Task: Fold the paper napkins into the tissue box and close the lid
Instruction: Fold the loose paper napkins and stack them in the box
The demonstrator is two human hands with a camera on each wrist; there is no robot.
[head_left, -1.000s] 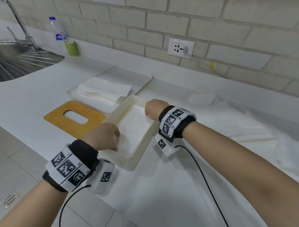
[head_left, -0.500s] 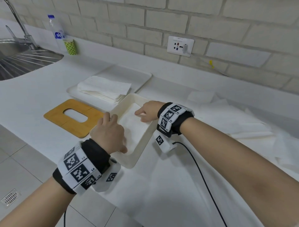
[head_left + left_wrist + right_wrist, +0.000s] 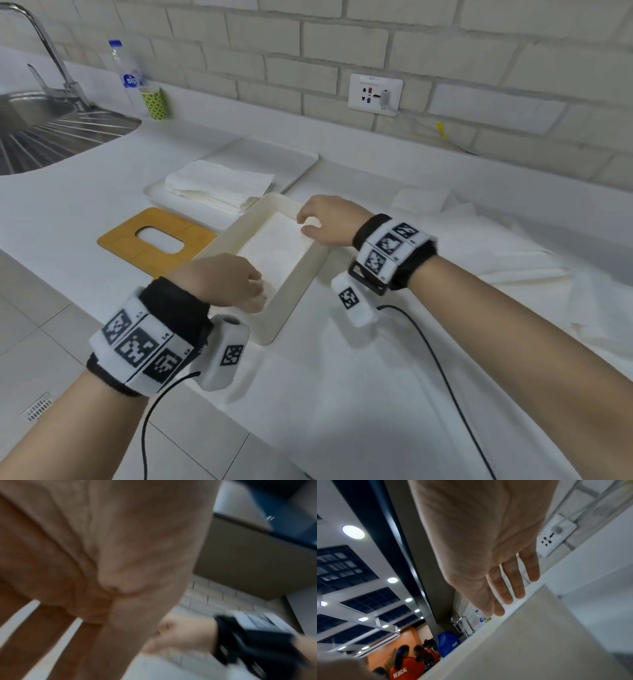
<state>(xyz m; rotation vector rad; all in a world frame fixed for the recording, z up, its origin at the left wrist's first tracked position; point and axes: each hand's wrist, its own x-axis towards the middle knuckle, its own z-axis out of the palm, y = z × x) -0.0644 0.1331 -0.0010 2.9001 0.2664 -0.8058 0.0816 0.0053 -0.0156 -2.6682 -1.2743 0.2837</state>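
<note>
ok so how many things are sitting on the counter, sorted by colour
white: 4 (tissue box, tray, napkin stack, cloth)
wooden brown: 1 (lid)
green: 1 (cup)
clear: 1 (bottle)
total: 7, not counting single napkins, which I cannot separate

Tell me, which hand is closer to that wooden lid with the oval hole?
The left hand. It sits at the tissue box's near end, just beside the wooden lid without touching it. The right hand is at the box's far end, across the box from the lid.
</note>
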